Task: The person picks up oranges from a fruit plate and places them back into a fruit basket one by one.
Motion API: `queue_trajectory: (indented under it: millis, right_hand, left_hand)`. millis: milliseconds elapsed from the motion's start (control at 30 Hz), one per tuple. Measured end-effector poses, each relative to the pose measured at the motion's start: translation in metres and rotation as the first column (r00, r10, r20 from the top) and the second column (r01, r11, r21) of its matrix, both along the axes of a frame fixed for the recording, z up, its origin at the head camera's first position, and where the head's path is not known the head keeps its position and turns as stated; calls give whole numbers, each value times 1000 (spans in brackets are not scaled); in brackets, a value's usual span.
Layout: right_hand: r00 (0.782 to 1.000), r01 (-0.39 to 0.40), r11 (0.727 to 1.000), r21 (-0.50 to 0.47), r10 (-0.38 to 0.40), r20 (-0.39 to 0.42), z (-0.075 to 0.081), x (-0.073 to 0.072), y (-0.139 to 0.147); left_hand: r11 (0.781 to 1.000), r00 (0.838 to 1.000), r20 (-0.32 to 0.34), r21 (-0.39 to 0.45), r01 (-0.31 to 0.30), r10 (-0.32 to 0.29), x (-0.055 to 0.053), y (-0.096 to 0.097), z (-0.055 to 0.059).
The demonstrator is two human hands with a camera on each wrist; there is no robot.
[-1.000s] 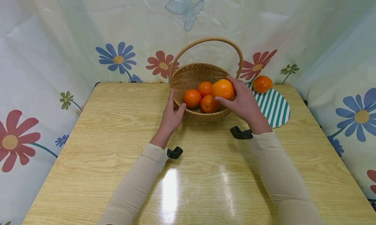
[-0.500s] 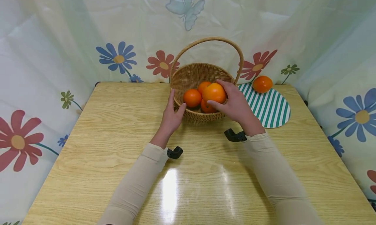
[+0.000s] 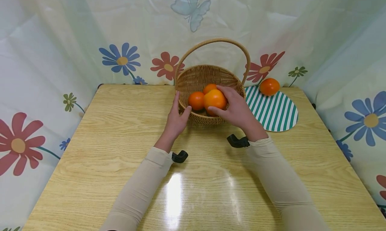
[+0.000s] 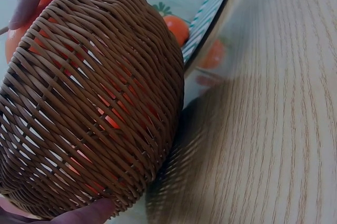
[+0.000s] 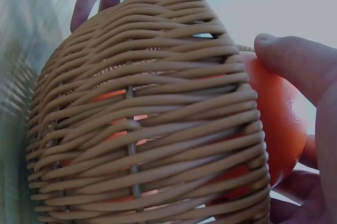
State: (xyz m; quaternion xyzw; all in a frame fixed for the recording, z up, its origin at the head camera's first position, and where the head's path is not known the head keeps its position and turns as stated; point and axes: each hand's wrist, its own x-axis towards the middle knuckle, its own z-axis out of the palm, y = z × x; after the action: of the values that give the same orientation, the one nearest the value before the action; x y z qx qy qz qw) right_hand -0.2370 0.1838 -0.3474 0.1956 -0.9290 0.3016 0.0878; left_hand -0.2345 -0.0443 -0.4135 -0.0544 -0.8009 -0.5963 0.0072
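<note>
A wicker basket (image 3: 208, 120) with a tall hoop handle stands at the back middle of the table, with several glossy orange fruits (image 3: 196, 100) inside. My right hand (image 3: 236, 107) grips a larger, lighter orange fruit (image 3: 215, 99) over the basket's right side, thumb in front and fingers behind. That fruit overlaps the others in the head view. In the right wrist view, the held fruit (image 5: 279, 124) shows just past the rim. My left hand (image 3: 177, 119) holds the basket's left side, thumb at the front rim. The basket wall (image 4: 100, 92) hides most of the contents in the left wrist view.
Another orange fruit (image 3: 269, 86) sits at the back edge of a green-and-white striped round mat (image 3: 281, 113), right of the basket. A flowered curtain (image 3: 144, 33) closes off the back and sides of the wooden table (image 3: 120, 137).
My right hand has carried the lighter fruit leftward and lower into the basket, over the front fruit. The left hand has stayed at the basket's left side.
</note>
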Motion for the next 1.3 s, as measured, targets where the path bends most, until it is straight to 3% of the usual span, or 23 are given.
queue_trajectory:
  millis: [367, 1300]
  right_hand:
    - [997, -54, 999, -4, 54, -47, 0, 0, 3]
    - [998, -4, 1000, 2, 4, -65, 3, -3, 26]
  left_hand:
    - [1000, 1000, 2, -8, 2, -2, 0, -1, 0]
    - [999, 1000, 9, -30, -12, 13, -2, 0, -2]
